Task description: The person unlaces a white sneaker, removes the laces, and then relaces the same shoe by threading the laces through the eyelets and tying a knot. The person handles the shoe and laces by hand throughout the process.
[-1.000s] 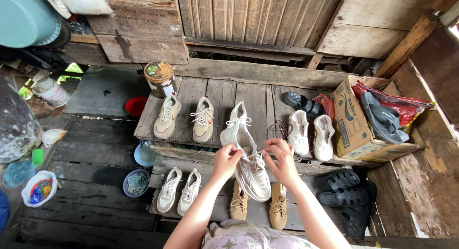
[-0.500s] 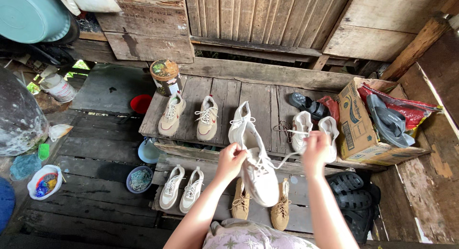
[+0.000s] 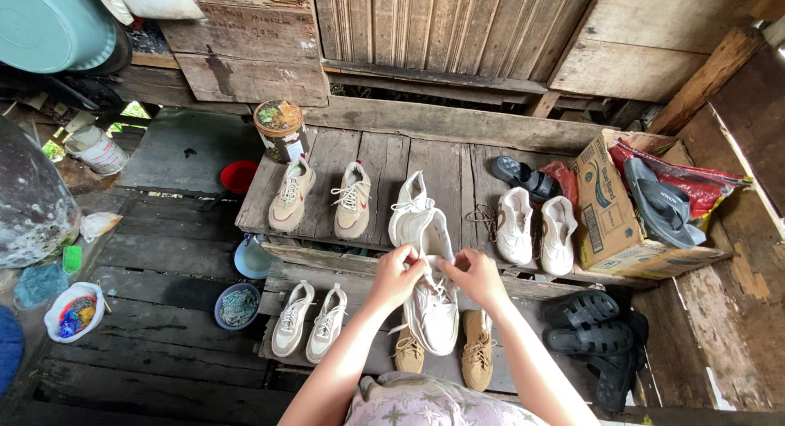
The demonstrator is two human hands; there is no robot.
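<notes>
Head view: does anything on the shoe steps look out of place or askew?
Mostly tidy pairs. The exception is the white sneaker that both hands, left hand and right hand, hold by its laces: it hangs across both steps, while its mate sits alone above. A brown lace also lies loose beside the white pair.

On the upper shelf (image 3: pixel 458 160), a tin (image 3: pixel 280 130) stands at ten o'clock, two sneaker pairs (image 3: pixel 323 199) (image 3: pixel 536 226) flank a single shoe (image 3: pixel 406 207), and a cardboard box (image 3: pixel 609 217) sits at three o'clock. Sandals (image 3: pixel 585 324) lie below it, at four o'clock.
</notes>
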